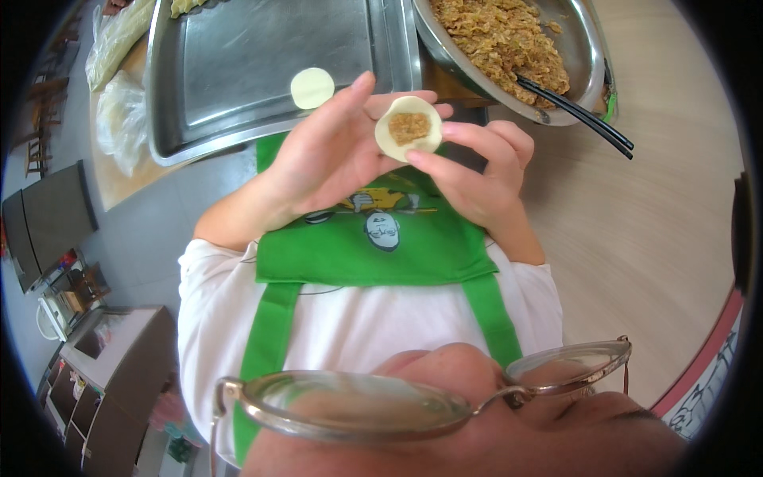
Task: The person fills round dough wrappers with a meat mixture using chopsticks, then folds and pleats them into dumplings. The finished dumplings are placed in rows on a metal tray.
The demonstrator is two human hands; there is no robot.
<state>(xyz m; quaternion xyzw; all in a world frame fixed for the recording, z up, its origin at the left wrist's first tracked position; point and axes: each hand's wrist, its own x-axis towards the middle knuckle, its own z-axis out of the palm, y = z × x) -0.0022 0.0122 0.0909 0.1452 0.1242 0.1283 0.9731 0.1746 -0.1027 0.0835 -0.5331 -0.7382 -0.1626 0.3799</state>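
A round dumpling wrapper [383, 136] lies on the fingers of my left hand [325, 143], whose palm faces up and whose thumb stands apart. In its middle sits a flat lump of brown minced filling [410, 127]. My right hand [486, 158] grips the wrapper's right edge between thumb and forefinger. The wrapper is still open, with its rim slightly raised. Just beyond my left thumb, another round wrapper [312, 88] rests flat in a steel tray [256, 53]. To the right, a steel bowl [587, 56] holds a heap of minced filling [506, 45].
Black chopsticks [575, 113] stick out of the bowl over its near rim. Pale pleated dumplings [186, 6] show at the tray's far left. Plastic bags of dough [119, 45] lie left of the tray. A green apron [334, 256] covers my front.
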